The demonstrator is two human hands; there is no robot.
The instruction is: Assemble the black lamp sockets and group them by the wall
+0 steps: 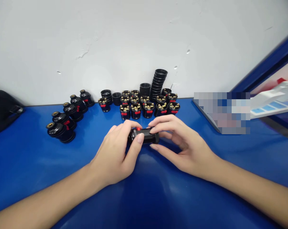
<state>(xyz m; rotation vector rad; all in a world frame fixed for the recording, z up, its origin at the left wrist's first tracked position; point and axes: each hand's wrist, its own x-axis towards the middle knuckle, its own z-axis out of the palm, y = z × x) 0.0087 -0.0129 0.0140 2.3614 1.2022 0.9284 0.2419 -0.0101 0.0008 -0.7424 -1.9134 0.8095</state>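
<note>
A black lamp holder [147, 136] with a red switch lies on its side between my two hands, just above the blue table. My left hand [116, 151] is closed around its left end, thumb along the near side and forefinger beside the red switch. At the other end, the fingertips and thumb of my right hand [190, 148] curl about the ribbed-looking rim. Just beyond stand several black socket bodies [135, 111] with brass contacts and red switches facing up. The lamp holder's left tip is hidden by my fingers.
Capped lamp holders [62, 133] stand in a slanting row at left. A tall leaning stack of black rings [158, 84] and shorter stacks [106, 94] stand near the white wall [124, 38]. A pixelated panel [221, 113] is at right, a dark bag-like thing [3, 111] at far left.
</note>
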